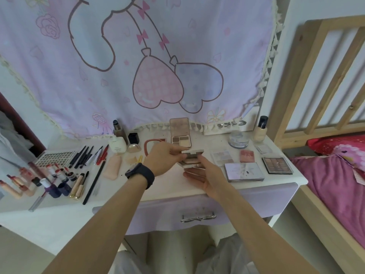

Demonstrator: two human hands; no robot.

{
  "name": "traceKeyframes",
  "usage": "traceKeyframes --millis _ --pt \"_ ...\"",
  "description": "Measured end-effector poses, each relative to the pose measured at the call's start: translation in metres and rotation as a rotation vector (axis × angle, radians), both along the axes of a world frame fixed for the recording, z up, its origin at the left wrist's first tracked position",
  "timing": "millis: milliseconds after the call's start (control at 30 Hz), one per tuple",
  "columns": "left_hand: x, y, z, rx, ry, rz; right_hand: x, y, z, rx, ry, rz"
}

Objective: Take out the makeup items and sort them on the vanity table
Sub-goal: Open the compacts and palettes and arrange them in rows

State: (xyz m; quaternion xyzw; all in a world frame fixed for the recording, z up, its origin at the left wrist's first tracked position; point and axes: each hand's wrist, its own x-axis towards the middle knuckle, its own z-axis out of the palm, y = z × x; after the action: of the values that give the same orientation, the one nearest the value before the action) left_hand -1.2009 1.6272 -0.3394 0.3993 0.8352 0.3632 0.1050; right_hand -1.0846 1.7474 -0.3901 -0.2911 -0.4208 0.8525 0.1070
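Head view: a small white hinged compact (192,153) was held partly open over the middle of the white vanity tabletop (173,184). The left hand (166,155) pinched its lid edge. The right hand (207,175) gripped its base, thumb above and fingers beneath. A silver rectangular palette (244,172) lay just beside it, near the front edge.

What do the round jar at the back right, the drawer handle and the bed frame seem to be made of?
Round jar: clear glass or thick acrylic, glossy; its wall is see-through, which one is open.
Drawer handle: likely metal, silvery and polished, with bright glints; plated plastic is possible.
Bed frame: pale bare wood, matt, with dark knots showing.
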Motion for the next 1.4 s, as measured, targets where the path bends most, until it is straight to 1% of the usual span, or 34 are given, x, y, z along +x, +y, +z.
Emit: traceKeyframes --millis 67,133,200,233,367,500,567,600,733,867,933,1033,1100,1200,1400 --pt "-0.005 0.003 -0.003 0.075 -0.07 0.018 -0.002 0.005 0.0 0.015 -0.027 -0.017" --pt "-0.01 0.006 -0.006 0.177 -0.16 0.086 -0.002 0.01 -0.002 0.05 -0.034 -0.01" --pt "-0.015 0.012 -0.005 0.28 -0.274 0.165 -0.002 0.014 -0.005 0.144 -0.03 0.041" --pt "-0.02 0.016 -0.006 0.299 -0.301 0.199 -0.002 0.015 -0.006 0.199 -0.032 0.063" --pt "-0.033 0.031 -0.012 0.248 -0.316 0.308 -0.01 0.018 -0.01 0.421 -0.121 0.075" --pt "-0.043 0.045 -0.02 0.181 -0.271 0.395 -0.02 0.024 -0.011 0.894 -0.327 0.142" --pt "-0.047 0.051 -0.024 0.123 -0.252 0.409 -0.026 0.025 -0.007 1.063 -0.411 0.197" --pt "-0.05 0.054 -0.026 0.092 -0.241 0.414 -0.029 0.025 -0.007 1.111 -0.44 0.211" --pt "-0.052 0.06 -0.027 -0.036 -0.118 0.437 -0.036 0.024 -0.01 1.235 -0.451 0.2" --pt "-0.048 0.058 -0.024 -0.108 -0.094 0.407 -0.032 0.028 -0.015 1.312 -0.375 0.223" --pt "-0.033 0.051 -0.026 -0.064 -0.028 0.407 -0.031 0.032 -0.017 1.338 -0.361 0.26" --pt "0.005 0.032 -0.038 -0.002 0.056 0.38 -0.031 0.035 -0.018 1.35 -0.33 0.243" --pt "0.026 0.02 -0.056 -0.041 0.089 0.338 -0.03 0.036 -0.018 1.337 -0.328 0.228" --pt "0.036 0.008 -0.078 -0.129 0.175 0.318 -0.028 0.036 -0.018 1.358 -0.311 0.266" --pt "0.031 -0.002 -0.082 -0.154 0.26 0.308 -0.024 0.03 -0.018 1.431 -0.348 0.303"
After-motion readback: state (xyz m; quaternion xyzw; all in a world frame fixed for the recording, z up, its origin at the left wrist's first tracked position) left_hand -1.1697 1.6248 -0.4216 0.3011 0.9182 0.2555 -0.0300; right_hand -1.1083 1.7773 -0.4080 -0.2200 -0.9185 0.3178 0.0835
